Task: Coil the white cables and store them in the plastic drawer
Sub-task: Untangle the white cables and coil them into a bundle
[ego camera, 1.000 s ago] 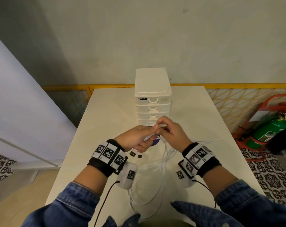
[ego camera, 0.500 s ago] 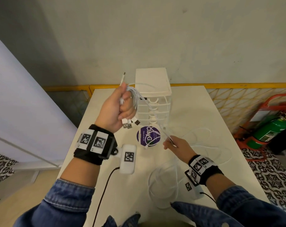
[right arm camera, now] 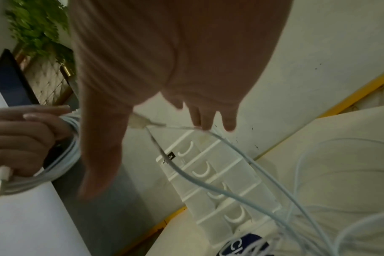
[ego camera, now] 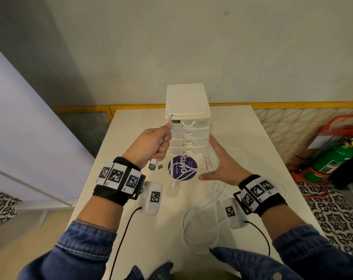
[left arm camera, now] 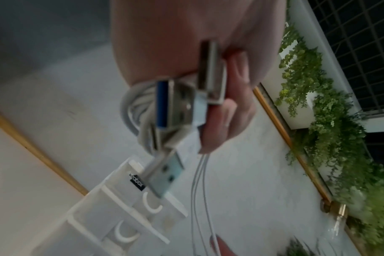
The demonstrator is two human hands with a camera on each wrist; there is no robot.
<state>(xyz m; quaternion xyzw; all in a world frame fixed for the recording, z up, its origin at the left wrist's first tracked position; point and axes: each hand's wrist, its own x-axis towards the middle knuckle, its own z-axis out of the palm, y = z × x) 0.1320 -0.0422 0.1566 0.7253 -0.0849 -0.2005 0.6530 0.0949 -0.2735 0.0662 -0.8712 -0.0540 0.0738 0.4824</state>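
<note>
My left hand (ego camera: 154,143) is raised in front of the white plastic drawer unit (ego camera: 187,120) and grips a bundle of white cables (left arm camera: 140,110). USB plugs (ego camera: 155,165) hang below the fist, and one thin plug end sticks up from it. In the left wrist view the plugs (left arm camera: 178,105) lie against my curled fingers. My right hand (ego camera: 220,162) is open with fingers spread, beside the drawer unit's right front. Cable strands (right arm camera: 230,190) run past it down to loose loops (ego camera: 204,225) on the table. All drawers look closed.
A round purple sticker (ego camera: 182,167) lies on the white table (ego camera: 262,150) before the drawers. Right of the table stand a green fire extinguisher (ego camera: 331,160) in a red stand and a yellow rail with mesh. A pale wall is behind.
My left hand has come down from its raised position toward the drawers, still holding the bundle. My right hand has let go of the strand, opened, and moved up beside the drawer unit.
</note>
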